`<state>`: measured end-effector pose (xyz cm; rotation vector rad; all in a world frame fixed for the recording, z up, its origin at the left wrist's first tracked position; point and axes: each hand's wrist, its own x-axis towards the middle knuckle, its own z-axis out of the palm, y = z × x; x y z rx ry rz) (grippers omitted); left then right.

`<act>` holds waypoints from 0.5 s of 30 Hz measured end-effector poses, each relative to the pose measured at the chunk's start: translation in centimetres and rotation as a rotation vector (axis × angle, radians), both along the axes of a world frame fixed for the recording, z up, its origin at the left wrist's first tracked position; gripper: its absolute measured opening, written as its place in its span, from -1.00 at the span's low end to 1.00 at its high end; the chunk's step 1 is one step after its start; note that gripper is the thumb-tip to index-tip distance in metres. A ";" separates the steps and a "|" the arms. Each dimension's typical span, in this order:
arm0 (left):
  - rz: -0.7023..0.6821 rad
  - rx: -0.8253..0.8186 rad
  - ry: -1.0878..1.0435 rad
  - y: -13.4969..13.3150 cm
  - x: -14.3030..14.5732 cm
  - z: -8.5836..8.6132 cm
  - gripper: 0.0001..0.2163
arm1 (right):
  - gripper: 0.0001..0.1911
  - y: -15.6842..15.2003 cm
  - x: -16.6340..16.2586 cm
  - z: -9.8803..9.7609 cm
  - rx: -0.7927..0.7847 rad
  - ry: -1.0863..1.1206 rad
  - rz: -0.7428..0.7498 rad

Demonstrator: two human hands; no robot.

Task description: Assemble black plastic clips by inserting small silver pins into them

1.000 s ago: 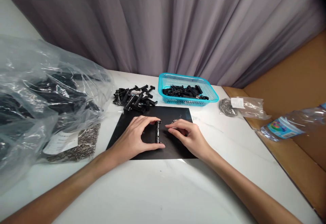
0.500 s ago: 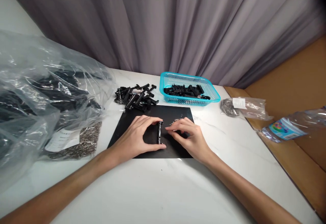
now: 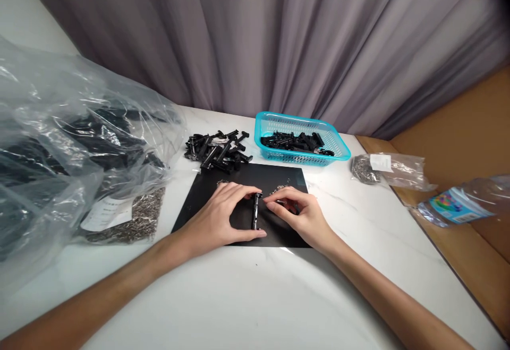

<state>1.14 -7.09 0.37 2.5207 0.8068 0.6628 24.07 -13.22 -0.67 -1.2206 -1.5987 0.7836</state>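
My left hand [image 3: 215, 213] grips a narrow black plastic part [image 3: 255, 212] by its two ends, thumb at the near end and fingers at the far end. The part stands over a black mat [image 3: 243, 175]. Just right of it, my right hand [image 3: 298, 212] is closed in a pinch, its fingertips close to the part's side. Whatever sits in that pinch is too small to make out. Small shiny metal pieces [image 3: 279, 188] lie on the mat behind the right fingers. More small metal pieces [image 3: 221, 182] show beyond the left knuckles.
A heap of black plastic parts [image 3: 219, 151] lies behind the mat. Similar parts fill a blue basket [image 3: 345, 153]. Large clear plastic bags [image 3: 91, 127] and a labelled bag of metal pieces [image 3: 145, 214] stand left. Right are a smaller bag [image 3: 364, 169], a plastic bottle [image 3: 454, 204] and cardboard [image 3: 458, 143].
The whole view has shifted slightly, so everything sits a little further right. The left hand keeps its hold on the part. The right pinch stays beside it, with hardly any movement.
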 end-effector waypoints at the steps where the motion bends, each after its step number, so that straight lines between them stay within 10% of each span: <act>1: -0.001 -0.004 -0.001 0.0 0.0 0.0 -0.36 | -0.85 0.0 0.0 0.0 -0.016 0.013 0.007; 15: 0.018 -0.078 0.025 0.0 0.1 0.0 -0.37 | -0.82 0.2 0.3 0.0 -0.068 0.013 0.000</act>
